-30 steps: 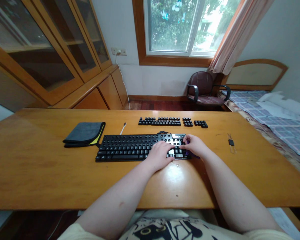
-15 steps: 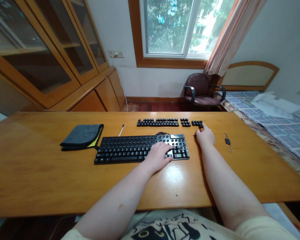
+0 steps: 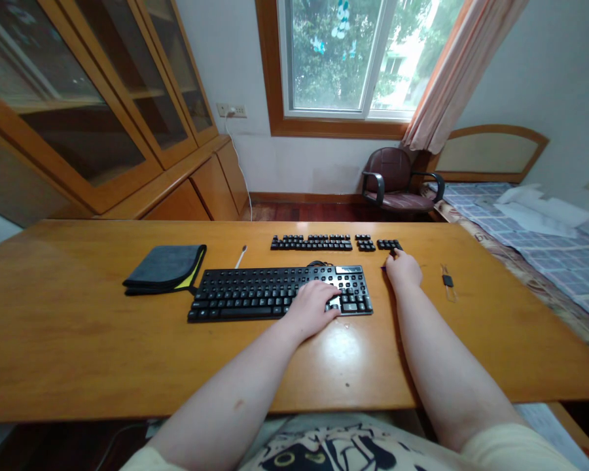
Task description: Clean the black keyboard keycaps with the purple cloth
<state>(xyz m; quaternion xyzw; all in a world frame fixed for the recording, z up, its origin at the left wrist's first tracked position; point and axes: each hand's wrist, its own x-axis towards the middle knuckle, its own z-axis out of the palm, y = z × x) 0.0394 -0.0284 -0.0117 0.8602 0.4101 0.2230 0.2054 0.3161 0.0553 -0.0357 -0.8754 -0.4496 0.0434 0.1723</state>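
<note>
A black keyboard (image 3: 245, 294) lies on the wooden desk, with keycaps off its top row and much of its right end. My left hand (image 3: 313, 306) rests flat on its right part, thumb and fingers apart. Beyond the keyboard, my right hand (image 3: 404, 269) pinches a small black keycap (image 3: 395, 252) at the near edge of the number-pad group of loose keycaps (image 3: 387, 244). To its left sit a smaller keycap group (image 3: 365, 243) and a long row of keycaps (image 3: 311, 243). A dark purplish thing beside my right hand is mostly hidden.
On the left lies a folded grey cloth (image 3: 164, 268) with yellow lining, and a toothbrush (image 3: 241, 256) lies behind the keyboard. A small black item with a wire loop (image 3: 447, 281) is at the right. Past the desk (image 3: 103, 366) stand a chair (image 3: 390, 176) and a bed.
My right hand has drawn slightly back toward me from the number-pad keycaps, with a keycap now between its fingertips. My left hand stays on the keyboard. The view has tilted slightly.
</note>
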